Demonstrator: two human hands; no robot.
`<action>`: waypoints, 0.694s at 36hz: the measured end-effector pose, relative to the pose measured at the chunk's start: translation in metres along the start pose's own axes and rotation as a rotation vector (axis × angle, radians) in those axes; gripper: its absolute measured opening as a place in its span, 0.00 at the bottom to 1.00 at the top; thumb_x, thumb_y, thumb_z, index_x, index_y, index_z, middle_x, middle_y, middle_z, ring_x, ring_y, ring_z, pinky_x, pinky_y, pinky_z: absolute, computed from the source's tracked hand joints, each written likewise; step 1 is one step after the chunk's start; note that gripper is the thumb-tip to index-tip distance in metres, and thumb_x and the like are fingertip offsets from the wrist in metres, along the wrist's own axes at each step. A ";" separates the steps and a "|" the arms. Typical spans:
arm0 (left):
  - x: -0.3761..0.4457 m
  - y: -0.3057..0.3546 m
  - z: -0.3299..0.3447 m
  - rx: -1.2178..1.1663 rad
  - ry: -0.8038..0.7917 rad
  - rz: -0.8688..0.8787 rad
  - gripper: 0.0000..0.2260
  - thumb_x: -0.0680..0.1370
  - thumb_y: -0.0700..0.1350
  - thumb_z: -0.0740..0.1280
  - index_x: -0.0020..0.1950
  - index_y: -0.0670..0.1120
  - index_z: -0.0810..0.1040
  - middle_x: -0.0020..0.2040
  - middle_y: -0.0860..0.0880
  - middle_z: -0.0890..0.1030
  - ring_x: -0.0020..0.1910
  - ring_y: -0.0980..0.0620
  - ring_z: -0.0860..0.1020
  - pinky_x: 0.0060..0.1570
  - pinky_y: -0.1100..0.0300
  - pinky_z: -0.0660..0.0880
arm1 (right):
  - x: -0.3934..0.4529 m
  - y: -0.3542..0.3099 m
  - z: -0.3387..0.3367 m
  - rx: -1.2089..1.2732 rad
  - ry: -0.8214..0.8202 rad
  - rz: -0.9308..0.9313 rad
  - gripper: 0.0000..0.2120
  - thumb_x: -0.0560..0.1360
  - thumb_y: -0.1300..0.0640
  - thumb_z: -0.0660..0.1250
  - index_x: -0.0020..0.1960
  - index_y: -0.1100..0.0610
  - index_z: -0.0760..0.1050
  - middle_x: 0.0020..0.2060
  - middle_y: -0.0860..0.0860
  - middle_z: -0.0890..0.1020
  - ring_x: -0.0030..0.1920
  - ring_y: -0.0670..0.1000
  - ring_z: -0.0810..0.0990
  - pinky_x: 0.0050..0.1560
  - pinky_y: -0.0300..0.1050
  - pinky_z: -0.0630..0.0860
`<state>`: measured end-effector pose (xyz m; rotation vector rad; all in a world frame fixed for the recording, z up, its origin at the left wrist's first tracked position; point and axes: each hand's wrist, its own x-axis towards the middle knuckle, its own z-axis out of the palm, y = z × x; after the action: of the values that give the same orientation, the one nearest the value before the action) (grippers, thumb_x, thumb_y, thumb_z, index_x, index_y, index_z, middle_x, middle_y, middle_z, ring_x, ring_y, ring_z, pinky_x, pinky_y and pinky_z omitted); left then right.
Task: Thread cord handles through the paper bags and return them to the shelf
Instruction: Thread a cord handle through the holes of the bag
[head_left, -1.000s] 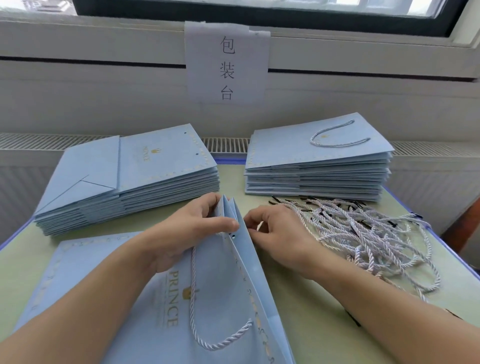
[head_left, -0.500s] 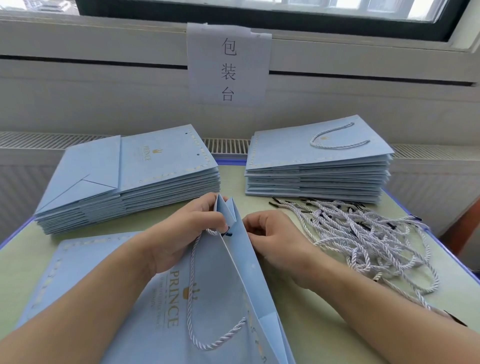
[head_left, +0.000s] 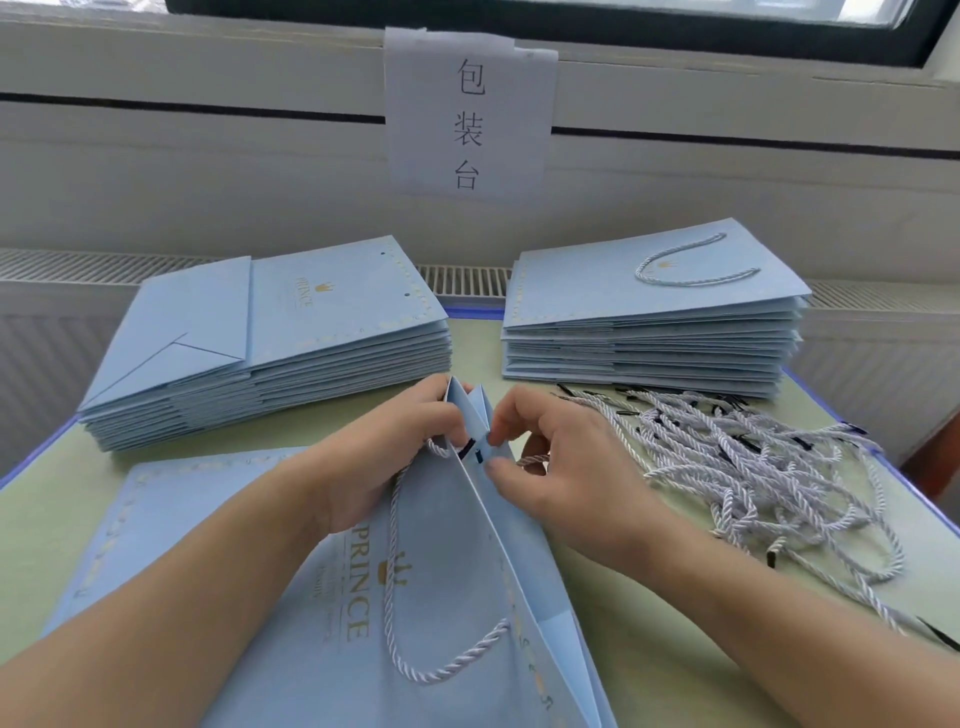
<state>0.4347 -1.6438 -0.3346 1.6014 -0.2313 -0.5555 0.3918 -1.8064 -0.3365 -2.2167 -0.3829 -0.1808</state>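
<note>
Fingers (head_left: 496, 431) of two hands pinch one bag (head_left: 441, 597).

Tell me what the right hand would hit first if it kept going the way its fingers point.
The right hand points left, its fingers already pinching the upright paper bag at its top edge. Past that panel, the left hand probably comes next.

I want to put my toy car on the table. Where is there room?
Bare green table shows between the left stack and right stack, and near the front right edge. The cord pile crowds the right.
</note>
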 end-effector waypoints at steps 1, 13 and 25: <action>0.000 0.000 0.001 -0.003 0.003 0.004 0.17 0.62 0.43 0.62 0.50 0.44 0.73 0.44 0.44 0.73 0.42 0.46 0.73 0.43 0.54 0.72 | 0.001 0.000 0.001 -0.015 0.004 0.003 0.11 0.71 0.61 0.69 0.39 0.46 0.72 0.33 0.37 0.76 0.30 0.41 0.70 0.32 0.32 0.64; 0.005 -0.005 0.002 0.025 0.015 0.020 0.14 0.61 0.44 0.62 0.46 0.47 0.74 0.41 0.45 0.76 0.41 0.47 0.75 0.46 0.52 0.71 | 0.006 0.011 0.010 0.025 0.065 -0.024 0.14 0.70 0.59 0.74 0.35 0.40 0.78 0.49 0.39 0.72 0.48 0.39 0.74 0.43 0.31 0.68; 0.014 -0.005 -0.002 0.120 0.099 -0.006 0.24 0.54 0.49 0.65 0.47 0.42 0.70 0.37 0.46 0.71 0.36 0.50 0.72 0.38 0.56 0.68 | 0.004 0.006 0.003 0.406 0.081 0.010 0.14 0.69 0.67 0.74 0.34 0.48 0.83 0.42 0.37 0.76 0.35 0.41 0.69 0.36 0.30 0.66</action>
<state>0.4470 -1.6481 -0.3424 1.7411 -0.1888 -0.4726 0.3974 -1.8071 -0.3421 -1.8054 -0.3311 -0.1700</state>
